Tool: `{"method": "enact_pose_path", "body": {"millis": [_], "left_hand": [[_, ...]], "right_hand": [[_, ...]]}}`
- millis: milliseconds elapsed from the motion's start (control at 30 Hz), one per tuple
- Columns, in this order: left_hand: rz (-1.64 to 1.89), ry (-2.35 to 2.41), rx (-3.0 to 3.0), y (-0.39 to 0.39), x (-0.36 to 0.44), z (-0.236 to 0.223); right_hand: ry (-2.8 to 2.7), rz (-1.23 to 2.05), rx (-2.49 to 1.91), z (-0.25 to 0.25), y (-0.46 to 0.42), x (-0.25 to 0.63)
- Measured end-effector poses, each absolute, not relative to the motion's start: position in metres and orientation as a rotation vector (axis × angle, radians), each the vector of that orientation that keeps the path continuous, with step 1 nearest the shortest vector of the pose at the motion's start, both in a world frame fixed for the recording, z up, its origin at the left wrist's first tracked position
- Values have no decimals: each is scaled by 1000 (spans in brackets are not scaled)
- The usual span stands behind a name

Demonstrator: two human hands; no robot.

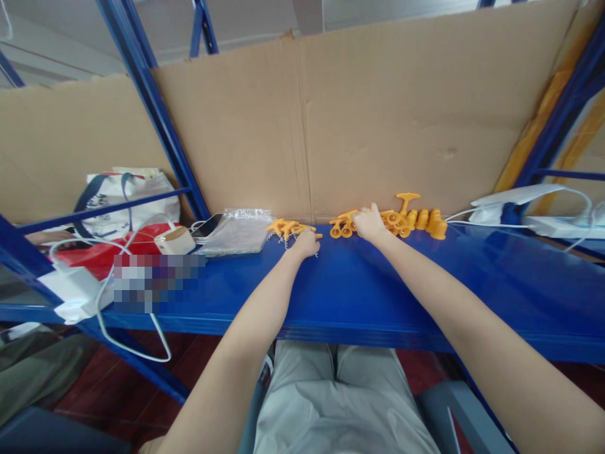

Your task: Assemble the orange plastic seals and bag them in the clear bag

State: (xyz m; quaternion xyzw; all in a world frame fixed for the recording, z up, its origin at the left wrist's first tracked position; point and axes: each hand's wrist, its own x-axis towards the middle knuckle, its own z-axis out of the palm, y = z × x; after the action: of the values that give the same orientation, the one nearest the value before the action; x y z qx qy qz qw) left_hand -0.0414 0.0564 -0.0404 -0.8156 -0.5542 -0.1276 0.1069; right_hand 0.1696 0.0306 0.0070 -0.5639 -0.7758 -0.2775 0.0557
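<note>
My left hand is closed around a yellow-handled corkscrew, whose handle end and a bit of metal spiral poke out beside the fingers. Just left of it, several more yellow corkscrews with bare metal spirals lie in a small pile. My right hand is curled at the row of yellow bell-shaped pieces with T-handles; its fingers hide what they grip. To the right of that row, one T-handled piece stands upright, beside several yellow cup-shaped sleeves.
The blue shelf top runs in front of a cardboard panel. At left are plastic bags, a phone, a white charger, cables and a tote bag. White cables and a power strip lie right.
</note>
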Motion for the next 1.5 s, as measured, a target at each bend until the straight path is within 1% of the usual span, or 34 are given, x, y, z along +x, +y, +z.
{"method": "enact_pose_path", "body": {"millis": [200,567,833,967,1067,1167,1367,1500], "left_hand": [[-354,-1619,-2453,52,-40,-37],[-345,-1625,-2467,44,-37,-33],[-361,-1626,-2491,44,-37,-31],[-310,-1619,-2523,44,-37,-29],[-311,-1591,-2519,41,-38,-27],[-334,-1614,-2476,37,-40,-28],[-289,-1788,-2423,31,-40,-30],[-220,-1863,-2415,30,-41,-29]], "right_hand": [[-2347,-764,-1774,9,29,175],[-2407,-760,-1638,2,24,184],[-2451,-744,-1594,5,17,185],[-2412,-769,-1543,7,16,197],[-2272,-726,-1550,10,17,217],[-1998,-587,-1651,12,18,248],[-1357,-315,-2071,6,13,314],[-1165,-148,-2228,-10,18,348]]}}
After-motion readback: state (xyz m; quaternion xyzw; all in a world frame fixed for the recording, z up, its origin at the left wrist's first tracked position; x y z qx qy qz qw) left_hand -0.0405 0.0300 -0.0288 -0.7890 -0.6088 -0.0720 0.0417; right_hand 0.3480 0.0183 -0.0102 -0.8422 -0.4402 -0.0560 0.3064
